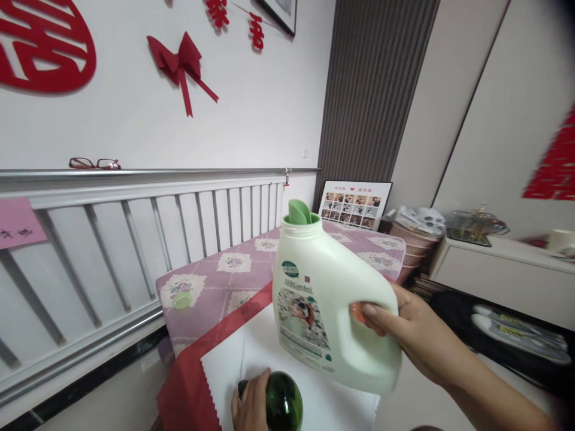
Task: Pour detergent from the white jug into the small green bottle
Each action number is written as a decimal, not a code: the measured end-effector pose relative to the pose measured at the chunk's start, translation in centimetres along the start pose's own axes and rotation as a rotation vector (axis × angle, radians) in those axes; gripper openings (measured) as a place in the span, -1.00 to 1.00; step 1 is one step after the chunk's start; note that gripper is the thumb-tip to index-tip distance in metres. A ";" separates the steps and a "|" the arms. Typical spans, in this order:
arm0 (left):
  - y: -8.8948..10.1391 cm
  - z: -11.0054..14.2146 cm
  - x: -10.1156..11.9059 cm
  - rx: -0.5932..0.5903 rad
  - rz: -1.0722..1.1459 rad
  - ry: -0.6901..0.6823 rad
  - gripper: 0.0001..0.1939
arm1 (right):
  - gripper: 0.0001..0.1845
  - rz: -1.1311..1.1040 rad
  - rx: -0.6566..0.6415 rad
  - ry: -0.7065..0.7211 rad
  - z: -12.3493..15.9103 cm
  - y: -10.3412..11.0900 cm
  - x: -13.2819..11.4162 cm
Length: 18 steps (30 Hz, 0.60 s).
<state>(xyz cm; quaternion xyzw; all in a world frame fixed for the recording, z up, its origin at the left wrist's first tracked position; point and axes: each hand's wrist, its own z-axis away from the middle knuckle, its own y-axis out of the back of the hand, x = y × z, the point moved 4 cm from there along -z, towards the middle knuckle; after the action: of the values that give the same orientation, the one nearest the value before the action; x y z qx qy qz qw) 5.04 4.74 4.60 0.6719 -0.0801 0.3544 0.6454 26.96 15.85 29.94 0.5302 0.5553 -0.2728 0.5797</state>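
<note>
My right hand [404, 326] is closed round the handle of a pale green laundry detergent jug [336, 299]. The jug is held up over the table, slightly tilted, with its label facing me. It has no cap on, and a green pouring spout [300, 212] shows in its neck. At the bottom edge, my left hand [251, 401] curls its fingers against a glossy dark green rounded object [284, 402], perhaps glass; its lower part is cut off by the frame. A pale green cap [182, 300] lies on the tablecloth to the left.
A white cloth [224, 371] over a red one [188, 371] covers the near part of the table, on a purple patterned tablecloth [211, 272]. A white radiator [135, 239] runs along the left. A pink basket [411, 245] and a white cabinet [503, 269] stand at right.
</note>
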 end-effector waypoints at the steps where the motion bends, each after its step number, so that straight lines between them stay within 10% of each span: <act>1: 0.6 -0.3 0.3 -0.014 0.008 0.008 -0.03 | -0.45 0.034 -0.004 -0.012 0.2 0.7 0.4; 9: 3.8 -4.7 1.7 0.026 0.031 0.080 0.01 | -0.39 0.143 -0.290 -0.097 -0.3 2.6 4.0; 18: 2.7 -6.6 0.0 0.067 0.018 0.067 -0.08 | -0.46 0.327 -0.469 -0.040 -1.3 0.7 4.2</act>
<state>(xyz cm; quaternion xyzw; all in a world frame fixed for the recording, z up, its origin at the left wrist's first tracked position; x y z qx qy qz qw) 1.06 10.43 6.19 0.6803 -0.0527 0.3849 0.6215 28.11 18.40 26.49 0.4586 0.4987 -0.0502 0.7338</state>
